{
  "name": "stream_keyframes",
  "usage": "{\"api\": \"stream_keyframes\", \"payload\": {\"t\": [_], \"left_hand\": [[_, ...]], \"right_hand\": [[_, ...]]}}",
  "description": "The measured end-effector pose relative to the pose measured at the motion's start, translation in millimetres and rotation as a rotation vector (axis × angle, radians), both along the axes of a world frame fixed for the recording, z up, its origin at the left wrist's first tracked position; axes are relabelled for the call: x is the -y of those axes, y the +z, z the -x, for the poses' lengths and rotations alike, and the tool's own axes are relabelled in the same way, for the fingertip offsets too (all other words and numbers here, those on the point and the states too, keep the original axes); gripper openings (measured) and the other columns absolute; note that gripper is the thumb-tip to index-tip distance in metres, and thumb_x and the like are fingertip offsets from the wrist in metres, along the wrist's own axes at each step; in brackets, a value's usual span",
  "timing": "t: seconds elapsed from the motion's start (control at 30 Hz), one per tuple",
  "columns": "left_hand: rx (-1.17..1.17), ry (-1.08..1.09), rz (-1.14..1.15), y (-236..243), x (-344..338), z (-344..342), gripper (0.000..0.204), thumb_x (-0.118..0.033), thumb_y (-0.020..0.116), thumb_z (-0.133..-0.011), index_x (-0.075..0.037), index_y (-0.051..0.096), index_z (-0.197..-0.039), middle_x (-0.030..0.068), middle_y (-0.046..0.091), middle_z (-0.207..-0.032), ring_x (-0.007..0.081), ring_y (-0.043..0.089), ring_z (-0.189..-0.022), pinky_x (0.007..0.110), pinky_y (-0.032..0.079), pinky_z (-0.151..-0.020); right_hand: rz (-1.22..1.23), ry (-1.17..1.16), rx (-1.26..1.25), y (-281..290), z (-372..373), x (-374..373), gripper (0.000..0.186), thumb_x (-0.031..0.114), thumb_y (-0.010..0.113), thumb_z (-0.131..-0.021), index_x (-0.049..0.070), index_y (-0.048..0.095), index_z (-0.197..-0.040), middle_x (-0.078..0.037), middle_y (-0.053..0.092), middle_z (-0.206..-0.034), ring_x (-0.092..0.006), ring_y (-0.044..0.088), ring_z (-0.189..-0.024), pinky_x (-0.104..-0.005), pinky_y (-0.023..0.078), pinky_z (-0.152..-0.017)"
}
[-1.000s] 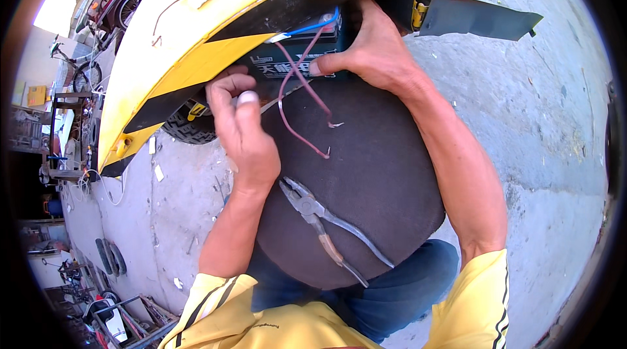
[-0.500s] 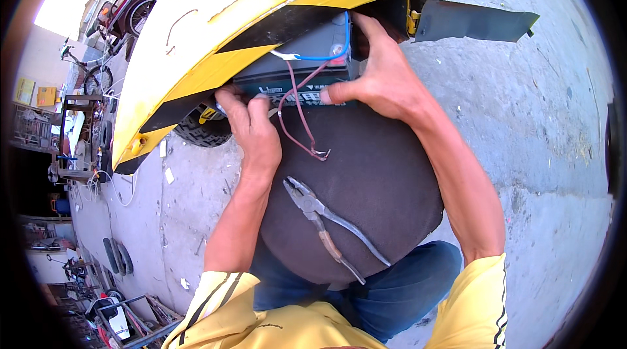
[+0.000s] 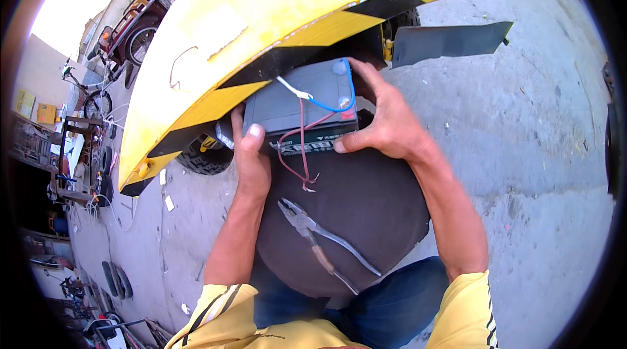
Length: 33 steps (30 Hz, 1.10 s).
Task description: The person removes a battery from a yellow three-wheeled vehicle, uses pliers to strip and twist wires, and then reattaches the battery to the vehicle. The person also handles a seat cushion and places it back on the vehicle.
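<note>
A grey-topped battery (image 3: 290, 97) is held at the edge of a yellow vehicle body (image 3: 189, 42) with black stripes. My left hand (image 3: 251, 153) grips its left end, thumb upward. My right hand (image 3: 385, 117) is closed round the right end, thumb on the front face. A blue wire (image 3: 320, 106) with a white section runs across the top; reddish wires (image 3: 302, 166) hang from it with bare ends. Below lies a dark rounded pad (image 3: 346, 212), with metal pliers (image 3: 310, 228) resting on it.
A grey metal plate (image 3: 450, 42) sticks out at the vehicle's right. A tyre (image 3: 202, 161) sits under its left part. A tricycle (image 3: 137, 29), a bicycle (image 3: 98, 101), loose tyres (image 3: 116, 280) and clutter line the left. Concrete floor (image 3: 522, 166) surrounds me.
Both my hands have moved toward me with the battery, which has come further out from under the body, so more of its top shows.
</note>
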<state>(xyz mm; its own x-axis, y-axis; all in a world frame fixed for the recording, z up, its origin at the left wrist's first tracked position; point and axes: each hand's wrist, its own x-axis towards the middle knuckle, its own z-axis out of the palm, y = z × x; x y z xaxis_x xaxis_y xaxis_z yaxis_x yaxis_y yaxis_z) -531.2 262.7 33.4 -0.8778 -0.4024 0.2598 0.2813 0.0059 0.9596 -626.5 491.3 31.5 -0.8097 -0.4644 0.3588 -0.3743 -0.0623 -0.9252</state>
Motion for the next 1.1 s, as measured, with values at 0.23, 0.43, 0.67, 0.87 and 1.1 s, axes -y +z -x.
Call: {"api": "stream_keyframes", "payload": {"t": [0.23,0.43,0.67,0.87,1.1], "left_hand": [[-0.066,0.176,0.378,-5.5,3.8,-20.9,0.092,-0.063,0.058,-0.087,0.004,0.039,-0.145,0.0192,0.047,-0.137,0.0310,0.047,-0.132,0.044,0.032,-0.118],[-0.228,0.252,0.503,4.1,2.8,-43.1,0.070,-0.048,0.061,-0.095,0.002,0.042,-0.140,0.0170,0.049,-0.131,0.0253,0.049,-0.121,0.039,0.037,-0.109],[-0.316,-0.196,1.231,103.4,-11.5,-26.2,0.033,0.000,0.057,-0.097,0.003,0.066,-0.128,0.0221,0.067,-0.131,0.0388,0.060,-0.132,0.048,0.045,-0.113],[-0.159,-0.433,1.135,109.3,-13.2,12.6,0.022,-0.008,0.065,-0.097,-0.001,0.065,-0.118,0.0149,0.060,-0.117,0.0330,0.059,-0.112,0.040,0.048,-0.102],[-0.014,-0.455,0.916,105.6,-15.7,21.5,0.020,-0.015,0.069,-0.092,-0.001,0.058,-0.100,0.0095,0.052,-0.096,0.0219,0.053,-0.090,0.036,0.045,-0.083]], "right_hand": [[0.037,0.136,-0.023,5.9,-6.8,3.8,0.129,0.030,0.103,-0.058,-0.002,0.035,-0.163,-0.019,0.050,-0.154,-0.0330,0.047,-0.148,-0.0411,0.035,-0.125],[-0.033,0.199,-0.001,8.1,-5.9,3.2,0.131,0.034,0.104,-0.057,-0.001,0.037,-0.164,-0.019,0.047,-0.160,-0.0334,0.045,-0.150,-0.0409,0.034,-0.125],[0.022,0.199,0.017,4.5,-8.8,1.1,0.128,0.032,0.105,-0.057,0.000,0.039,-0.162,-0.017,0.049,-0.159,-0.0303,0.050,-0.146,-0.0392,0.038,-0.123],[0.014,0.205,0.082,10.5,-12.8,3.9,0.129,0.033,0.105,-0.056,0.002,0.039,-0.163,-0.016,0.052,-0.158,-0.0282,0.051,-0.145,-0.0390,0.040,-0.121],[-0.039,0.203,0.132,16.9,-12.6,1.3,0.132,0.033,0.106,-0.055,0.003,0.038,-0.163,-0.016,0.054,-0.156,-0.0284,0.051,-0.145,-0.0392,0.041,-0.121]]}}
